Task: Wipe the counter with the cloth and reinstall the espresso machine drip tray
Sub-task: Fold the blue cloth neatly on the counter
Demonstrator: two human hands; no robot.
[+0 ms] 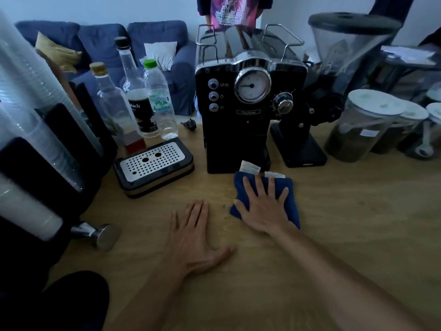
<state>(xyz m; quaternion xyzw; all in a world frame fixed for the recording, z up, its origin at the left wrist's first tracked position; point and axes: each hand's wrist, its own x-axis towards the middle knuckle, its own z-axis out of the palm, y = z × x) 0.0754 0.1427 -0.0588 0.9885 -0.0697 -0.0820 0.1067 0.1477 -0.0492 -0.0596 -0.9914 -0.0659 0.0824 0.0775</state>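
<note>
A folded blue cloth (290,187) lies on the wooden counter (346,223) just in front of the black espresso machine (241,111). My right hand (265,206) presses flat on the cloth, fingers spread. My left hand (195,237) rests flat on the bare counter to the cloth's left, holding nothing. The drip tray (154,167), black with a perforated metal grate, sits on the counter to the left of the machine, out of its slot. Small white packets (249,167) poke out between the cloth and the machine's base.
Three bottles (136,101) stand behind the tray. A metal tamper (100,235) lies on its side at the left, under stacked plastic cups in a black holder (31,163). A coffee grinder (334,80) and lidded jars (365,125) stand right of the machine. A person stands behind the counter.
</note>
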